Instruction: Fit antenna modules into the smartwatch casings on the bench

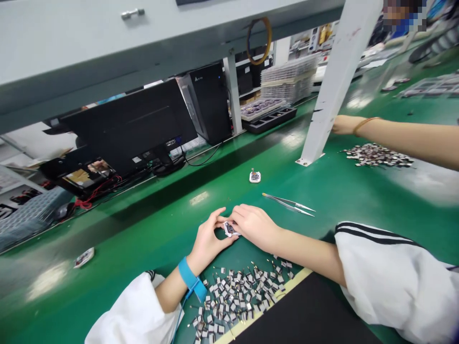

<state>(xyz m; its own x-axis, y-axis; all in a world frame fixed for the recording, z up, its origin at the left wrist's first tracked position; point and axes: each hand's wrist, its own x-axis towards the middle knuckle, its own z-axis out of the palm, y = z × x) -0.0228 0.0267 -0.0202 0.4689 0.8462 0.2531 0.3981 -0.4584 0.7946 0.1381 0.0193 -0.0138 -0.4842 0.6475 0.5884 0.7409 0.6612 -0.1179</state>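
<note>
My left hand point(208, 239) and my right hand point(253, 224) meet over the green bench surface point(154, 224), both pinching one small white circuit part point(229, 229) between their fingertips. A blue wrist strap point(191, 278) circles my left wrist. Just below my hands lies a heap of several small grey components point(238, 296). A pair of metal tweezers point(289, 204) rests on the bench to the right of my right hand, untouched.
Another small white part point(255, 177) lies farther back, one more point(84, 257) at the left. A co-worker's arm point(398, 136) reaches over a second component pile point(378, 155). A white post point(335, 86), a black monitor point(132, 126) and stacked trays point(287, 81) stand behind. A black mat point(308, 315) lies near me.
</note>
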